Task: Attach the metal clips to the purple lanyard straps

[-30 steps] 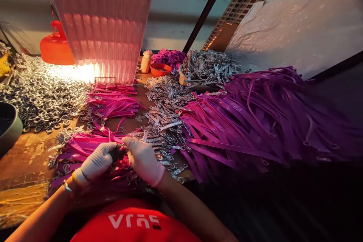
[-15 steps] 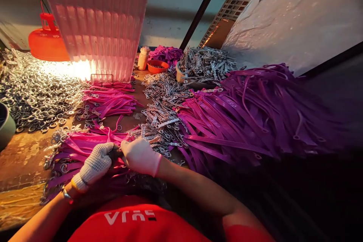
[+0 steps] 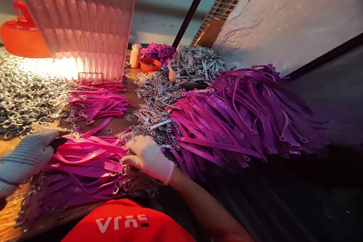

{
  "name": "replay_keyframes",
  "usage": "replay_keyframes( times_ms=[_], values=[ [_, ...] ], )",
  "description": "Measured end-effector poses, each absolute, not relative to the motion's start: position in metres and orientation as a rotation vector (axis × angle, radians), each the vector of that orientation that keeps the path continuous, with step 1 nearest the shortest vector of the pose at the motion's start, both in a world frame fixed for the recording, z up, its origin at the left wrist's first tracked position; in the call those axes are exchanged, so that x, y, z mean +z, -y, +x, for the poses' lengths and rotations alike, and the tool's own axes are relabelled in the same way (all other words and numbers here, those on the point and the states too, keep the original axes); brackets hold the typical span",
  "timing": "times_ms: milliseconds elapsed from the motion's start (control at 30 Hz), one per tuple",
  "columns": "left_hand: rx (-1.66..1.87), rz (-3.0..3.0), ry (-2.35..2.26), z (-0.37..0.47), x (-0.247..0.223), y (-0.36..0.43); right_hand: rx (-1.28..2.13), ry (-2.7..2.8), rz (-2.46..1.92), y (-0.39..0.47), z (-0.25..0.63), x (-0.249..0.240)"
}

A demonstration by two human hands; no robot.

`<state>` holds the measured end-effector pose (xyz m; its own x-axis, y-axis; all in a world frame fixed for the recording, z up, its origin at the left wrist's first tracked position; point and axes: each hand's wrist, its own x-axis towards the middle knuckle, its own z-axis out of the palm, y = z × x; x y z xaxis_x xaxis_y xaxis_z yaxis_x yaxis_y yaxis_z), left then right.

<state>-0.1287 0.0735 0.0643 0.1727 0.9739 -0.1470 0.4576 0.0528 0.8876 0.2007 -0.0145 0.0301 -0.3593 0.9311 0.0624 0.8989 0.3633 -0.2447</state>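
The fingers of the left hand (image 3: 31,155), in a white dotted glove with dark tips, are bent together at the left end of the near strap pile (image 3: 90,159); whether they pinch a strap cannot be told. The fingers of the right hand (image 3: 149,155), in a plain white glove, curl down over the right end of that same pile, the thumb a little apart from the forefinger; whether anything lies in their grasp is hidden. The near strap pile is of flat pink and purple straps laid roughly crosswise, with metal rings and fittings at both ends. A red shirt (image 3: 127,223) shows just below it. A loose metal ring (image 3: 109,131) lies just beyond its far edge on the brown tabletop (image 3: 130,100), and farther beyond is a smaller pink strap bundle (image 3: 98,102), under the foot of a ribbed translucent panel (image 3: 87,26). Up and left of the near strap pile, a heap of metal rings (image 3: 25,94) spreads beneath a lit orange lamp (image 3: 24,38). To its right are a heap of metal links (image 3: 157,109) and then a large purple strap heap (image 3: 227,117). Well beyond it stand a pale bottle (image 3: 135,56), an orange bowl (image 3: 149,69) with small pieces inside, and a tub (image 3: 171,72) heaped with metal links. Farther right, a plastic-wrapped white board (image 3: 289,22) leans behind the purple heap.
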Motion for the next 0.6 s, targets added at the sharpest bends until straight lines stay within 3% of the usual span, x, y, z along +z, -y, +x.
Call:
replay_keyframes(
  times_ms=[100,267,433,600],
  values=[
    [0.730,1.437,-1.352,-0.108,0.058,-0.054,0.098,2.368,-1.718,-0.003,0.241,0.023],
    [0.598,0.625,-0.920,-0.044,0.046,-0.033,-0.161,2.432,-1.848,-0.038,0.293,-0.020],
    [0.521,0.382,-0.812,-0.026,0.031,-0.032,0.055,2.172,-1.533,-0.036,0.284,-0.034],
    [0.535,0.485,-0.818,-0.025,0.017,-0.022,0.637,1.904,-1.246,-0.016,0.209,0.002]
  ],
)
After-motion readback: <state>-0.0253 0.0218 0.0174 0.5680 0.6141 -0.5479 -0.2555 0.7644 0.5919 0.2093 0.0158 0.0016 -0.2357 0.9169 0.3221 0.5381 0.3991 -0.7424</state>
